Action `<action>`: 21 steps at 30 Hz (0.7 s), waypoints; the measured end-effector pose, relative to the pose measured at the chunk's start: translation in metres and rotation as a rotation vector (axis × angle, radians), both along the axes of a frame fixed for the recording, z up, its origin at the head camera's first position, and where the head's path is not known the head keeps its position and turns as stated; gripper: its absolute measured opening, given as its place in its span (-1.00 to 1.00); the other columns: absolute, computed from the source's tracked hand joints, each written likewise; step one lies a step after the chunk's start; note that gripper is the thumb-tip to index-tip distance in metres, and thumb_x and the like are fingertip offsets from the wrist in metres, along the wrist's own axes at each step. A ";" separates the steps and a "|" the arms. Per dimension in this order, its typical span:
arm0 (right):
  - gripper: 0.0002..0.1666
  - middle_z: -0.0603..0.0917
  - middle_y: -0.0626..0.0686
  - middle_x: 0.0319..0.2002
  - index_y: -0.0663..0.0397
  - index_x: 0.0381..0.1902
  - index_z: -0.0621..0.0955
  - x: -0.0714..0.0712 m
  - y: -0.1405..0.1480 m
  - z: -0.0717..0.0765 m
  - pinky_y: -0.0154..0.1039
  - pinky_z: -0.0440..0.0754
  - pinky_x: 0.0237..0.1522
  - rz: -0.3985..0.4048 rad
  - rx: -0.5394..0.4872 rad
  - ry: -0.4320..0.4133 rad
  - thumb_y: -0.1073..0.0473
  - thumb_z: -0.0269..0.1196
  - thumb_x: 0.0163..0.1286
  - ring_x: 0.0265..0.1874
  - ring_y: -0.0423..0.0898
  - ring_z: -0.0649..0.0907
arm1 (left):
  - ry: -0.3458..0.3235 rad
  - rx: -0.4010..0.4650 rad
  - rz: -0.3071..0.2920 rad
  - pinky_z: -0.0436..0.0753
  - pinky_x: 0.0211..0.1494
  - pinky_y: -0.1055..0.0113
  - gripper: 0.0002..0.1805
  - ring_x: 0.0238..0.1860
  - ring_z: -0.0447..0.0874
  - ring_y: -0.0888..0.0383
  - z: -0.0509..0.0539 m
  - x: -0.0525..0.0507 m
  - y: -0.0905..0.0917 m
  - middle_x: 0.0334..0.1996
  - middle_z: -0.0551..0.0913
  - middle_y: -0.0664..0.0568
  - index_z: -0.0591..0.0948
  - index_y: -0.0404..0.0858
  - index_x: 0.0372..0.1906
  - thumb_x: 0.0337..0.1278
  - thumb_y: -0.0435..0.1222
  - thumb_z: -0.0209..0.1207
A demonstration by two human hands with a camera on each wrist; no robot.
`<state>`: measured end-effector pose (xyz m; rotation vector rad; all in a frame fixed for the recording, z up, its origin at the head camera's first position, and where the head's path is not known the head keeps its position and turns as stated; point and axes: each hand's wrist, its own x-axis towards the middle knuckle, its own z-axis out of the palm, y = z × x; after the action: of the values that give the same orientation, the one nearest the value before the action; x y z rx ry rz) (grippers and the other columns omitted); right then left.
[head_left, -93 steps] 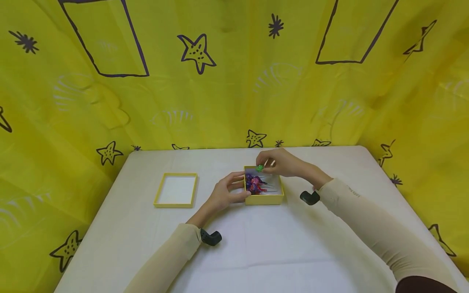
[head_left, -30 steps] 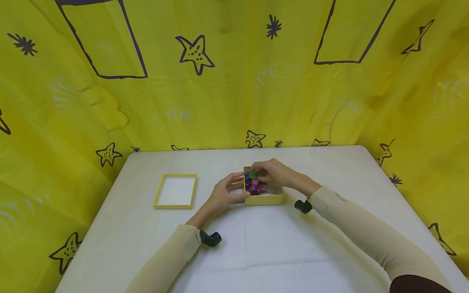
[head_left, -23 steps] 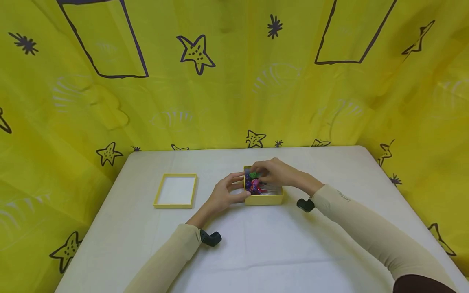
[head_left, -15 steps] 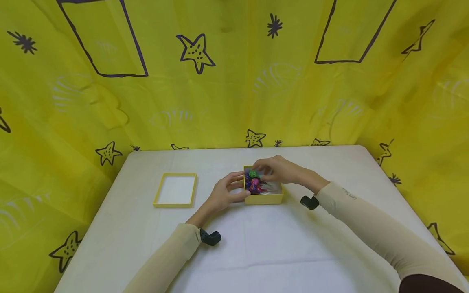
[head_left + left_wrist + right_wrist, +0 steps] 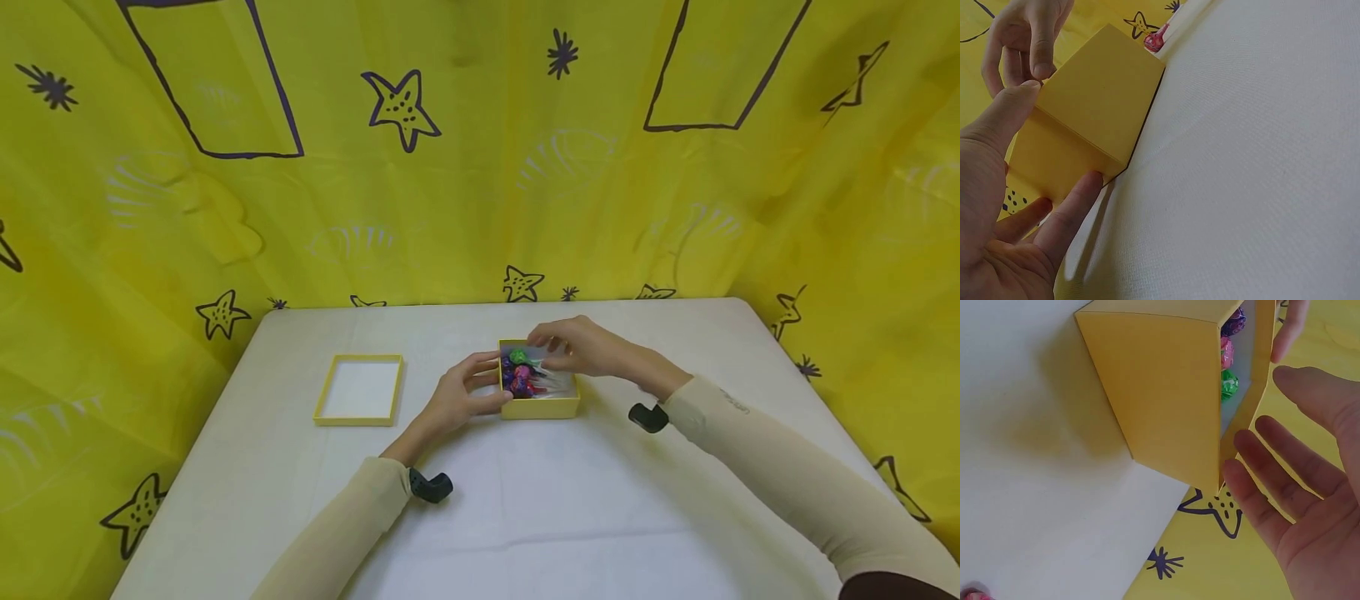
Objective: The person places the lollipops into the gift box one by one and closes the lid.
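A yellow open-topped box (image 5: 542, 408) stands on the table with several wrapped lollipops inside, their heads at the left and white sticks pointing right. Farthest back among them lies the green lollipop (image 5: 518, 357), in front of it a pink one (image 5: 522, 372). My left hand (image 5: 453, 396) rests against the box's left wall, fingertips on its side and thumb at the front corner of the rim. Over the box's back right part hovers my right hand (image 5: 581, 346), fingers extended and apart; the right wrist view shows nothing between them.
To the left lies a shallow yellow-edged box lid (image 5: 360, 390), its white inside up. A red-pink lollipop (image 5: 1155, 39) lies on the white table beyond the box in the left wrist view. Yellow patterned cloth (image 5: 465, 208) surrounds the table.
My right hand held the green lollipop above the box, lowered it in beside the others, let go, and has drawn back to the right. The left hand has stayed at the box.
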<state>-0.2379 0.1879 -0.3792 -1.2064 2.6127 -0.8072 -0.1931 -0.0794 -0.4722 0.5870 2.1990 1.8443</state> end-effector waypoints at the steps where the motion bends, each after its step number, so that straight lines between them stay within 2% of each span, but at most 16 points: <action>1: -0.62 0.74 0.23 0.04 0.23 0.14 0.65 0.001 0.001 0.000 0.07 0.76 -0.07 -0.002 -0.008 0.008 0.34 0.36 0.38 -0.06 0.20 0.73 | 0.001 -0.002 0.002 0.59 0.33 0.08 -0.25 0.31 0.57 -0.09 0.000 0.000 0.000 0.39 0.48 -0.16 0.40 -0.15 0.48 0.21 -0.34 0.43; 4: -0.62 0.75 0.18 0.02 0.19 0.12 0.66 0.005 0.006 0.000 0.09 0.75 -0.13 -0.023 -0.024 0.047 0.31 0.40 0.35 -0.08 0.17 0.72 | 0.000 -0.005 0.008 0.58 0.33 0.07 -0.25 0.31 0.58 -0.09 0.000 0.000 0.001 0.39 0.48 -0.16 0.40 -0.15 0.48 0.21 -0.34 0.43; 11: -0.53 0.72 0.13 0.06 0.15 0.14 0.66 0.011 0.024 -0.002 -0.01 0.73 -0.19 -0.102 -0.059 0.119 0.24 0.48 0.28 -0.13 0.06 0.68 | -0.003 -0.013 0.010 0.57 0.35 0.07 -0.24 0.31 0.57 -0.07 0.001 0.000 0.000 0.39 0.48 -0.13 0.41 -0.13 0.48 0.20 -0.34 0.44; 21: -0.48 0.69 0.07 -0.03 0.09 0.18 0.65 0.021 0.064 -0.016 -0.14 0.67 -0.30 -0.197 -0.069 0.164 0.20 0.51 0.27 -0.22 0.04 0.65 | 0.003 -0.008 0.003 0.56 0.36 0.07 -0.24 0.32 0.56 -0.07 -0.001 -0.001 0.000 0.40 0.48 -0.13 0.39 -0.15 0.49 0.21 -0.33 0.43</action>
<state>-0.2165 0.2519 -0.3957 -1.0867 2.8957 -0.8729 -0.1941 -0.0792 -0.4733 0.5859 2.2093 1.8361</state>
